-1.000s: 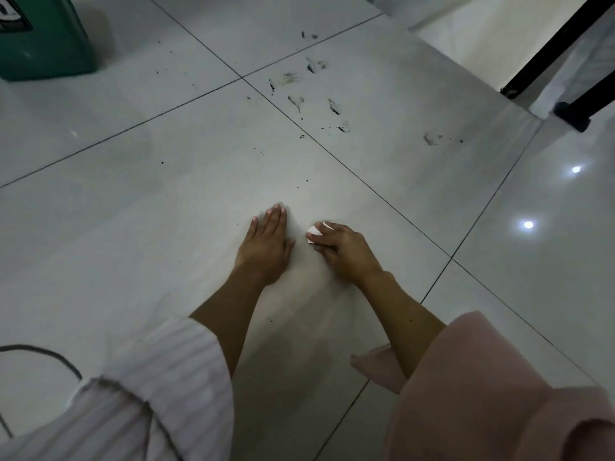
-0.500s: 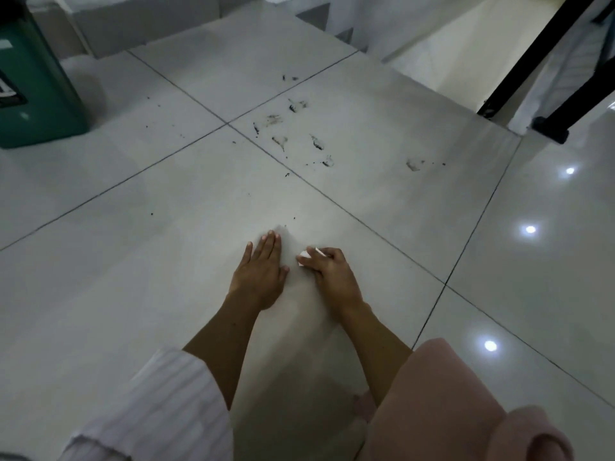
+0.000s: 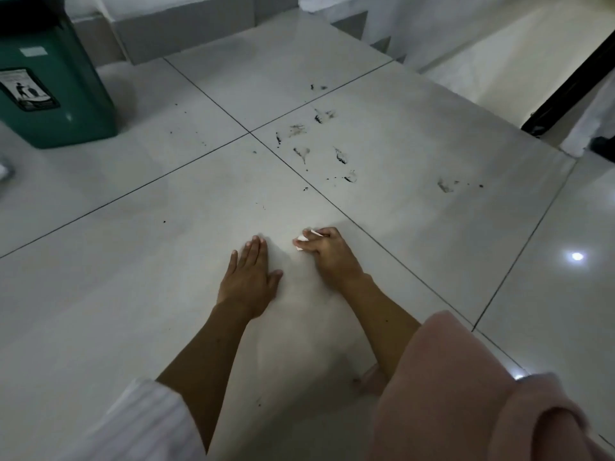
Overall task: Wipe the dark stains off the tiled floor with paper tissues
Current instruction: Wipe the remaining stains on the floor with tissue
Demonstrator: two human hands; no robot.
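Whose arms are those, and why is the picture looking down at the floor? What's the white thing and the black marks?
The camera sits on a person's head, so you look down at their own arms. They are low over a pale tiled floor. The left hand lies flat on the tile. The right hand grips a white paper tissue. The black marks are dark stains farther ahead, not touched by the tissue. The green box in the corner is a bin.
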